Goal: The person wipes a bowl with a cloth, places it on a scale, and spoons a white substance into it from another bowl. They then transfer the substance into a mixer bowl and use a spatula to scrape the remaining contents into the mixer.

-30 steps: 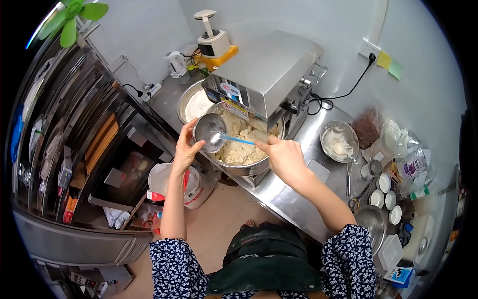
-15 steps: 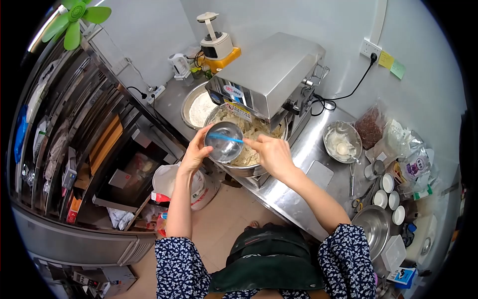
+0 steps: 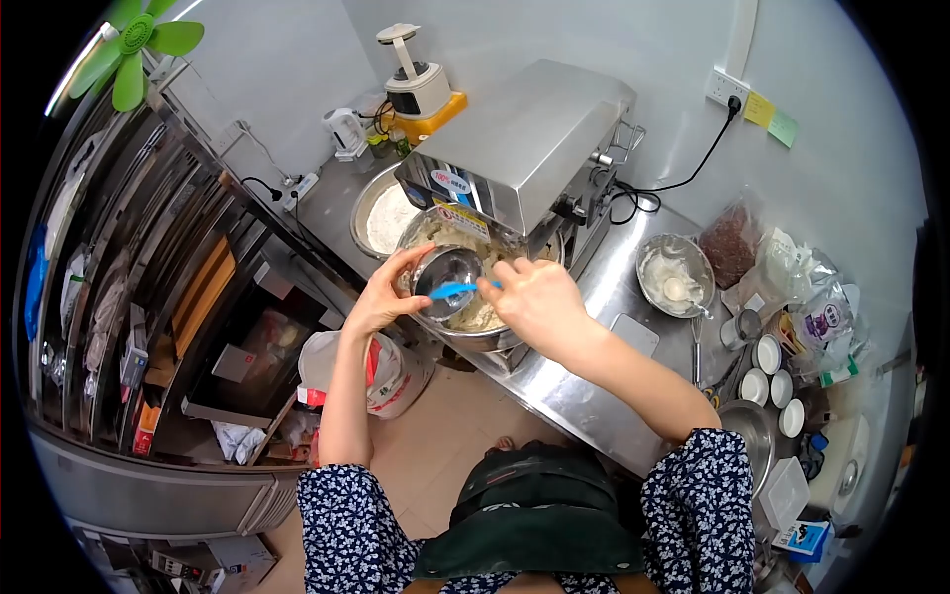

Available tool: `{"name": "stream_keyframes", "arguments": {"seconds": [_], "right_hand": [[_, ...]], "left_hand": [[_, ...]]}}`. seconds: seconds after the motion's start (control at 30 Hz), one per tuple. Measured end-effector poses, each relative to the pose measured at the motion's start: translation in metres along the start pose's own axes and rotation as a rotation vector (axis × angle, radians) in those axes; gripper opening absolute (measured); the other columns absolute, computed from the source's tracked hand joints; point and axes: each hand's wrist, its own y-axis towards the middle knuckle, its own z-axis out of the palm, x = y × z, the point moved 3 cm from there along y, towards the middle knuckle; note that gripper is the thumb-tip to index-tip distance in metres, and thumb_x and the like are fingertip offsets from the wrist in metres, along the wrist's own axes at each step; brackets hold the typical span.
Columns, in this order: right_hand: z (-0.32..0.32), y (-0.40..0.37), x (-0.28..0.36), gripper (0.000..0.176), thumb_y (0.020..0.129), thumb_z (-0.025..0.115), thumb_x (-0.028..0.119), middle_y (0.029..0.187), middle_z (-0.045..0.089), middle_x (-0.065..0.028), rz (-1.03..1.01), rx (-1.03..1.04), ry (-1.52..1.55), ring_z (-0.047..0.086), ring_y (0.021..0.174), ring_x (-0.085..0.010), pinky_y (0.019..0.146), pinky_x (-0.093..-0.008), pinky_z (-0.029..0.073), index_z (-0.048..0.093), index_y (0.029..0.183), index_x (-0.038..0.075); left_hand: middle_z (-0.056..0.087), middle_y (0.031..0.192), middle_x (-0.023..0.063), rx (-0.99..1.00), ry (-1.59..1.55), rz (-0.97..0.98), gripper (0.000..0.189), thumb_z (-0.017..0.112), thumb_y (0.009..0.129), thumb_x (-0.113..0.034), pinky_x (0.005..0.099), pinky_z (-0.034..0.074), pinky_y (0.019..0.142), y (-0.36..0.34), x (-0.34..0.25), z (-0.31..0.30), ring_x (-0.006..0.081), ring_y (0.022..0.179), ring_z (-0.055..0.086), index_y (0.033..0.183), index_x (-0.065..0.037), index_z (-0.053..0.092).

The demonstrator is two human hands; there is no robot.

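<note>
My left hand grips a small metal bowl by its left side, thumb and fingers around the rim. The bowl is tilted over the large mixer bowl. A blue spatula is in my right hand, its blade at the small bowl's opening. Pale, crumbly dough shows in the mixer bowl below, partly covered by my hands and the small bowl. The steel stand mixer stands over it.
Left of the mixer sits a bowl of white flour. On the steel counter's right are a whisk bowl with white residue, white cups and plastic bags. A tray rack stands at left; a white bucket is on the floor.
The small bowl has tipped further over the mixer bowl. The spatula blade has moved lower, and my right hand has turned over with its fingers curled around the handle.
</note>
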Motion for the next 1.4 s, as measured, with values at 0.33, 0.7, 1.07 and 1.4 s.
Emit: {"name": "stream_keyframes", "arguments": {"seconds": [0.33, 0.7, 1.07, 1.4], "right_hand": [[-0.003, -0.006, 0.003, 0.018, 0.077, 0.061, 0.013, 0.074, 0.055, -0.0025, 0.192, 0.020, -0.097, 0.060, 0.069, -0.0165, 0.052, -0.0265, 0.046, 0.067, 0.093, 0.007], [0.041, -0.036, 0.002, 0.038, 0.071, 0.059, 0.008, 0.075, 0.052, -0.0043, 0.275, 0.045, 0.081, 0.060, 0.069, -0.0168, 0.050, -0.0292, 0.048, 0.065, 0.109, 0.012], [0.060, -0.055, -0.002, 0.045, 0.073, 0.052, -0.003, 0.077, 0.058, -0.0116, 0.520, 0.071, 0.516, 0.062, 0.065, -0.0305, 0.060, -0.0404, 0.051, 0.065, 0.113, 0.013], [0.074, -0.058, -0.005, 0.037, 0.080, 0.051, -0.003, 0.080, 0.062, -0.0180, 0.662, 0.077, 0.752, 0.061, 0.070, -0.0355, 0.067, -0.0403, 0.050, 0.065, 0.112, 0.009]], "left_hand": [[0.048, 0.099, 0.0022, -0.017, 0.156, -0.010, 0.071, 0.076, 0.062, -0.011, 0.0237, 0.049, 0.063, 0.002, -0.020, 0.006, 0.0139, 0.095, 0.048, 0.129, -0.012, 0.053], [0.043, 0.095, 0.0011, -0.111, 0.148, -0.031, 0.068, 0.075, 0.064, -0.008, 0.0212, 0.048, 0.064, 0.000, -0.019, 0.005, 0.0120, 0.094, 0.045, 0.128, -0.013, 0.054], [0.038, 0.096, -0.0021, -0.160, -0.001, -0.015, 0.072, 0.077, 0.063, -0.010, 0.0166, 0.041, 0.062, -0.002, 0.001, 0.001, 0.0097, 0.093, 0.040, 0.130, -0.013, 0.052], [0.044, 0.126, 0.0008, -0.173, -0.190, -0.005, 0.074, 0.076, 0.068, -0.006, 0.0195, 0.045, 0.082, 0.000, 0.016, 0.003, 0.0151, 0.122, 0.041, 0.135, -0.010, 0.046]]}}
